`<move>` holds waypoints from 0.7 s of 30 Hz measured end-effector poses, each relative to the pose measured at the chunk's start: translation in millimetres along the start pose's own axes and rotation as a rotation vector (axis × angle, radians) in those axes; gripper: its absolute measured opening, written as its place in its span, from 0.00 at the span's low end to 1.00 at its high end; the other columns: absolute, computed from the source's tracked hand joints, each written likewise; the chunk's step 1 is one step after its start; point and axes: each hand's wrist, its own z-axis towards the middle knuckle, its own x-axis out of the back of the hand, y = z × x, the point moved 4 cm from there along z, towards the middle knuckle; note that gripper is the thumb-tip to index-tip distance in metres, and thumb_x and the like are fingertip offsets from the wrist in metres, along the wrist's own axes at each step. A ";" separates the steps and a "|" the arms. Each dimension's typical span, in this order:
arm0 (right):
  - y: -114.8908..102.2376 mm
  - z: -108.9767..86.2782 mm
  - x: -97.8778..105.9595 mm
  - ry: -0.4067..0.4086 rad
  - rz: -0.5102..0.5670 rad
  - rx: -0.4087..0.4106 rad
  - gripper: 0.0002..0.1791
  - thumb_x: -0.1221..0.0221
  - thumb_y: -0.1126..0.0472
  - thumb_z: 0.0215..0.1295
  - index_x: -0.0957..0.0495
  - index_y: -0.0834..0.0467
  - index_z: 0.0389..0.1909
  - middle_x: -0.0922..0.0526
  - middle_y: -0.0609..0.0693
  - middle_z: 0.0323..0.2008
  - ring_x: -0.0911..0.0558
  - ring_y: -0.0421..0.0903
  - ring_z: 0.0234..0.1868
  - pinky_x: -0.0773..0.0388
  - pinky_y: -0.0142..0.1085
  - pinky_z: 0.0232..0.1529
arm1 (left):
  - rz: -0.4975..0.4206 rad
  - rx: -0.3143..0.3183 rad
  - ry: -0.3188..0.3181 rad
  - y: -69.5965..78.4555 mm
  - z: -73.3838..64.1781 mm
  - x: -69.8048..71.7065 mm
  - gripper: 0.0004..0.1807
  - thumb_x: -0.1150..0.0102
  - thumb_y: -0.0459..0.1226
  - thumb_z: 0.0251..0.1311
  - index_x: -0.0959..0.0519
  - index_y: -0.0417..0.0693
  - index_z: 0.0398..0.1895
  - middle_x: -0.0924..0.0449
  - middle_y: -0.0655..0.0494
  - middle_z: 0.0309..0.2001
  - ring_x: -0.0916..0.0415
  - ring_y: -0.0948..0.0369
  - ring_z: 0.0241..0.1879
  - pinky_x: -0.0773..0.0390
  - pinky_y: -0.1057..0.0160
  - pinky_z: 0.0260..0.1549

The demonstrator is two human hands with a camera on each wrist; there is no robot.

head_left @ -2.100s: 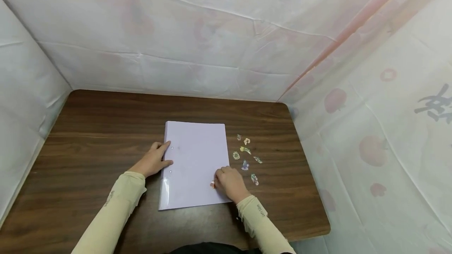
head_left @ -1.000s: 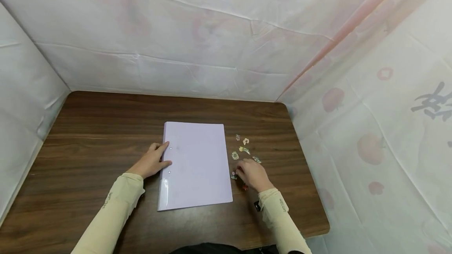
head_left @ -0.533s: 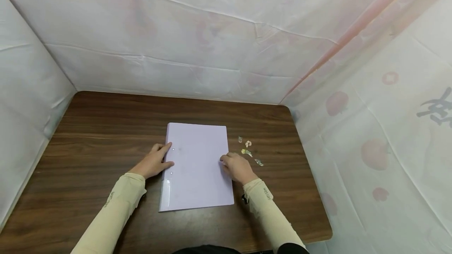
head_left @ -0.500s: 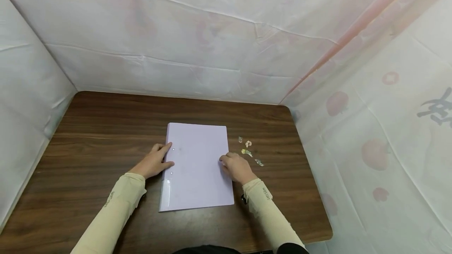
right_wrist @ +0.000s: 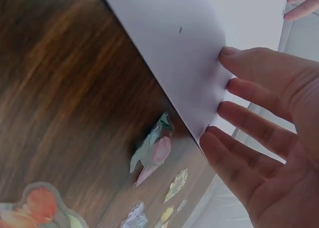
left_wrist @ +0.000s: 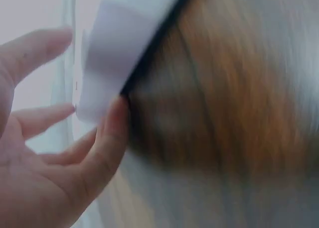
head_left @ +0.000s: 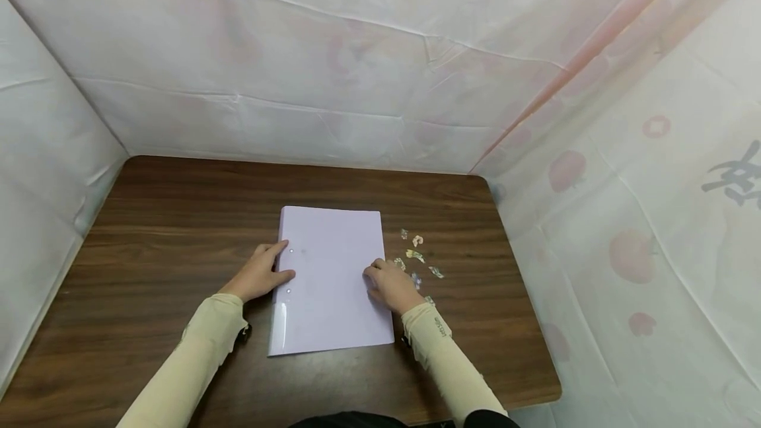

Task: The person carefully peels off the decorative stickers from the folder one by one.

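A pale lilac folder [head_left: 327,309] lies flat on the wooden table. My left hand [head_left: 258,274] rests on its left edge, thumb and fingers spread; the left wrist view, partly blurred, shows the fingers [left_wrist: 112,118] against it. On the folder's right side rests my right hand [head_left: 389,285], fingertips touching the cover and nothing visible between them. In the right wrist view those fingers [right_wrist: 259,126] are extended. Just beside the folder's edge lies a pink tulip sticker [right_wrist: 153,151]. An orange flower sticker [right_wrist: 40,208] sits nearer the wrist.
Several small cut-out stickers, among them a yellow one [head_left: 414,255] and a bluish one [head_left: 436,272], lie scattered right of the folder. The brown table [head_left: 196,203] reaches to pale fabric walls [head_left: 321,131] behind and at both sides.
My right hand held an orange-pink sticker over the folder, moved right to the stickers on the table, then came back onto the folder's right side without it. My left hand stays put.
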 end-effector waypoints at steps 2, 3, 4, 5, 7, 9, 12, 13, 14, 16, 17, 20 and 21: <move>0.3 0.5 0.4 0.001 0.012 0.006 0.18 0.28 0.55 0.60 0.16 0.54 0.51 0.19 0.49 0.47 0.20 0.47 0.45 0.22 0.37 0.46 | -0.060 0.008 0.024 -0.7 0.2 2.2 0.40 0.33 0.38 0.62 0.39 0.29 0.72 0.35 0.25 0.59 0.29 0.38 0.53 0.27 0.41 0.51; 0.5 0.6 0.3 0.001 0.016 0.010 0.18 0.28 0.55 0.60 0.16 0.54 0.51 0.19 0.49 0.47 0.20 0.48 0.45 0.22 0.38 0.47 | -0.091 0.021 0.034 -1.6 0.6 3.3 0.39 0.33 0.37 0.63 0.39 0.30 0.72 0.34 0.25 0.58 0.27 0.39 0.52 0.25 0.42 0.50; 0.8 0.4 0.1 0.004 0.022 0.013 0.18 0.28 0.55 0.60 0.16 0.54 0.50 0.19 0.49 0.46 0.20 0.48 0.45 0.22 0.38 0.47 | -0.123 0.032 0.039 -1.5 0.4 4.7 0.39 0.33 0.36 0.63 0.39 0.30 0.72 0.33 0.26 0.58 0.27 0.40 0.51 0.24 0.44 0.48; 1.4 0.1 -0.3 0.008 0.029 0.016 0.18 0.28 0.55 0.59 0.16 0.54 0.50 0.19 0.49 0.46 0.20 0.48 0.45 0.22 0.38 0.47 | -0.155 0.055 0.042 -1.6 0.3 6.2 0.39 0.34 0.36 0.63 0.40 0.31 0.73 0.31 0.27 0.58 0.26 0.40 0.52 0.24 0.44 0.48; 2.3 -0.7 -1.4 0.012 0.039 0.020 0.18 0.28 0.55 0.59 0.16 0.54 0.50 0.19 0.49 0.46 0.20 0.48 0.45 0.22 0.39 0.48 | -0.205 0.115 0.039 -0.1 -0.4 9.5 0.40 0.35 0.39 0.65 0.42 0.34 0.74 0.30 0.29 0.59 0.25 0.40 0.53 0.24 0.45 0.49; 3.4 -1.7 -2.4 0.020 0.047 0.024 0.18 0.28 0.55 0.59 0.16 0.54 0.50 0.19 0.49 0.46 0.20 0.48 0.46 0.22 0.39 0.48 | -0.225 0.178 0.034 2.1 -0.4 12.9 0.41 0.36 0.43 0.66 0.42 0.34 0.74 0.27 0.32 0.59 0.25 0.41 0.55 0.24 0.45 0.50; 4.5 -3.6 -2.9 0.029 0.069 0.031 0.18 0.28 0.55 0.59 0.16 0.54 0.50 0.19 0.49 0.47 0.20 0.48 0.46 0.22 0.39 0.48 | -0.191 0.219 0.028 8.3 0.3 18.3 0.40 0.36 0.49 0.65 0.36 0.31 0.70 0.23 0.35 0.55 0.23 0.44 0.53 0.24 0.46 0.50; 5.1 -4.1 -3.1 0.031 0.077 0.036 0.18 0.28 0.55 0.60 0.16 0.54 0.50 0.19 0.49 0.47 0.20 0.48 0.46 0.22 0.39 0.49 | -0.167 0.215 0.028 11.1 1.0 20.4 0.39 0.35 0.50 0.64 0.33 0.30 0.68 0.21 0.36 0.54 0.22 0.46 0.51 0.24 0.47 0.49; 5.4 -4.9 -2.9 0.028 0.088 0.038 0.18 0.28 0.55 0.60 0.16 0.54 0.50 0.20 0.49 0.47 0.20 0.48 0.47 0.22 0.39 0.49 | -0.142 0.205 0.027 14.8 1.7 22.7 0.38 0.35 0.51 0.64 0.31 0.29 0.65 0.20 0.36 0.52 0.22 0.46 0.50 0.23 0.48 0.48; 6.4 -6.0 -2.1 0.023 0.101 0.047 0.18 0.29 0.55 0.61 0.17 0.55 0.51 0.20 0.50 0.48 0.20 0.48 0.48 0.23 0.39 0.51 | -0.104 0.186 0.030 22.2 3.1 27.5 0.35 0.34 0.51 0.63 0.26 0.29 0.60 0.19 0.38 0.50 0.21 0.48 0.48 0.22 0.49 0.46; 7.1 -6.7 -1.3 0.019 0.106 0.049 0.18 0.29 0.56 0.61 0.17 0.55 0.51 0.20 0.50 0.48 0.20 0.48 0.49 0.23 0.40 0.52 | -0.087 0.176 0.034 26.6 3.7 30.3 0.34 0.34 0.51 0.62 0.25 0.30 0.58 0.18 0.39 0.49 0.21 0.49 0.48 0.22 0.50 0.46; 10.4 -8.1 4.7 0.022 0.097 0.054 0.18 0.29 0.56 0.61 0.17 0.55 0.51 0.19 0.50 0.49 0.20 0.48 0.50 0.23 0.41 0.52 | -0.061 0.162 0.038 40.1 5.6 38.3 0.33 0.33 0.52 0.60 0.23 0.32 0.55 0.17 0.42 0.47 0.20 0.51 0.45 0.22 0.51 0.44; 11.5 -7.8 8.3 0.032 0.088 0.062 0.18 0.29 0.56 0.61 0.17 0.55 0.51 0.18 0.50 0.48 0.20 0.48 0.50 0.22 0.41 0.51 | -0.061 0.162 0.039 44.1 6.2 40.6 0.33 0.33 0.53 0.60 0.22 0.33 0.54 0.17 0.43 0.46 0.20 0.52 0.45 0.21 0.52 0.44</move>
